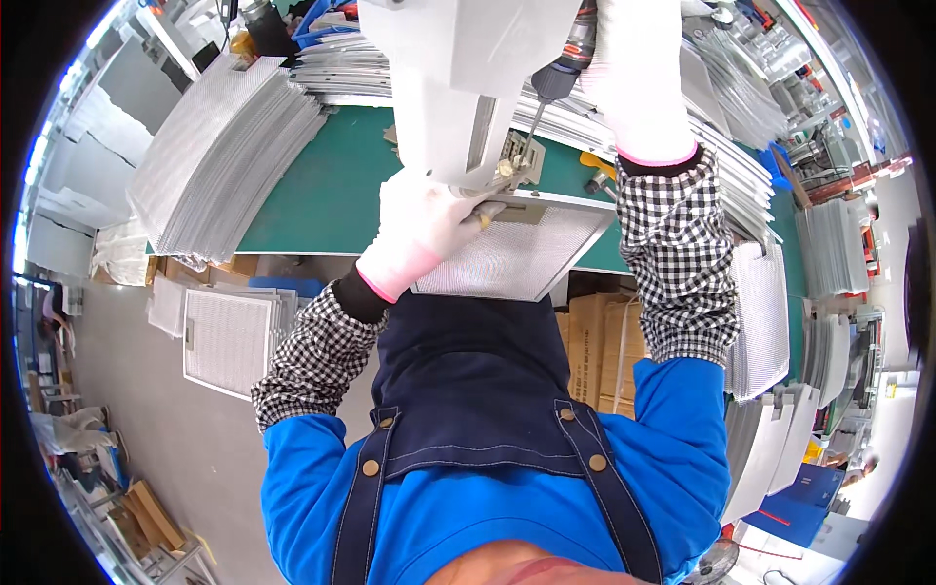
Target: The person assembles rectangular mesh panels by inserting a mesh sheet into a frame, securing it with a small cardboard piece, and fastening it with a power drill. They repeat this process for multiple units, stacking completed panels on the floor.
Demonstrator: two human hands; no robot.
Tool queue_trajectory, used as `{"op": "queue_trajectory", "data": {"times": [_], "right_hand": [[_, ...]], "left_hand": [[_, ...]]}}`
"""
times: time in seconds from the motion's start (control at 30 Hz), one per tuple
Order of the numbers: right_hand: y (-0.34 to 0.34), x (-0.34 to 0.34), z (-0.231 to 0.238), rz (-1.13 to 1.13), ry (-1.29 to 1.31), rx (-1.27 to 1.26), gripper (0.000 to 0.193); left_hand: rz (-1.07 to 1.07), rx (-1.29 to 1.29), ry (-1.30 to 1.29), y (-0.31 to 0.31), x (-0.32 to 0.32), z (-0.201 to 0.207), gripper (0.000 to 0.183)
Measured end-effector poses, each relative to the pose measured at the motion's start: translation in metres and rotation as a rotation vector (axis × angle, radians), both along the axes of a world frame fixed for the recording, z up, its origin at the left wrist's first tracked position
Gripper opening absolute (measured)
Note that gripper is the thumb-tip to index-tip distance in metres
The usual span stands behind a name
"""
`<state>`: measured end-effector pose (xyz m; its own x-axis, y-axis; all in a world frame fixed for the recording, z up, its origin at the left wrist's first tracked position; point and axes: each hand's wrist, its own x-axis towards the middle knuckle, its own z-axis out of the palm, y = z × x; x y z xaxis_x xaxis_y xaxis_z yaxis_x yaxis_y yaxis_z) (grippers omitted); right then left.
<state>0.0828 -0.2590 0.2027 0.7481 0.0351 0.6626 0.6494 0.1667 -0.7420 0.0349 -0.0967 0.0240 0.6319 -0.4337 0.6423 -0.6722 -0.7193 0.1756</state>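
My left hand (425,220), in a white glove with a pink cuff, grips the far edge of a framed metal mesh panel (531,249). The panel tilts toward me at the front of the green bench, partly under a white machine (444,78). Higher up on the right, my gloved right hand (639,68) closes against a red-and-black tool (579,44). Its fingertips are hidden or cut off by the upper edge. From the tool's dark nose a thin metal rod runs down to a small metal block (524,156) beside the machine, close above the panel.
Tall stacks of mesh panels (229,161) stand on the green bench (327,185) at left, with more stacked sheets (736,185) at right. A yellow-handled tool (597,168) lies behind the panel. Cardboard boxes (600,341) sit under the bench; further panels (229,341) lean at lower left.
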Motion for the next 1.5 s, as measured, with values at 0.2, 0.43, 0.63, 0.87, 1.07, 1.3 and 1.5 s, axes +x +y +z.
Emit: {"op": "queue_trajectory", "data": {"times": [0.2, 0.43, 0.63, 0.87, 1.07, 1.3, 1.5], "right_hand": [[0.003, -0.013, -0.028, 0.12, 0.118, 0.033, 0.01], [0.007, -0.029, -0.046, 0.157, 0.176, 0.048, 0.018], [0.02, -0.027, -0.05, 0.186, 0.171, 0.08, 0.026], [0.015, -0.02, -0.031, -0.167, -0.023, 0.124, 0.033], [-0.047, 0.01, 0.02, -0.042, 0.014, -0.043, 0.012], [-0.301, 0.136, -0.036, -0.391, -0.01, -0.499, 0.035], [-0.614, 0.191, -0.103, -1.023, 0.299, -1.207, 0.066]], "left_hand": [[-0.142, -0.254, 0.143, 0.002, 0.008, -0.026, 0.034], [-0.402, -0.431, 0.5, 0.014, 0.012, -0.057, 0.039], [-0.481, -1.066, 1.03, 0.021, -0.013, -0.045, 0.046], [0.019, -0.077, 0.044, 0.025, -0.003, -0.024, 0.063], [-0.071, -0.926, 0.692, 0.069, -0.034, -0.13, 0.044], [0.28, -0.85, 0.81, 0.082, -0.007, -0.064, 0.042], [0.268, -1.327, 0.724, 0.106, 0.004, -0.044, 0.053]]}}
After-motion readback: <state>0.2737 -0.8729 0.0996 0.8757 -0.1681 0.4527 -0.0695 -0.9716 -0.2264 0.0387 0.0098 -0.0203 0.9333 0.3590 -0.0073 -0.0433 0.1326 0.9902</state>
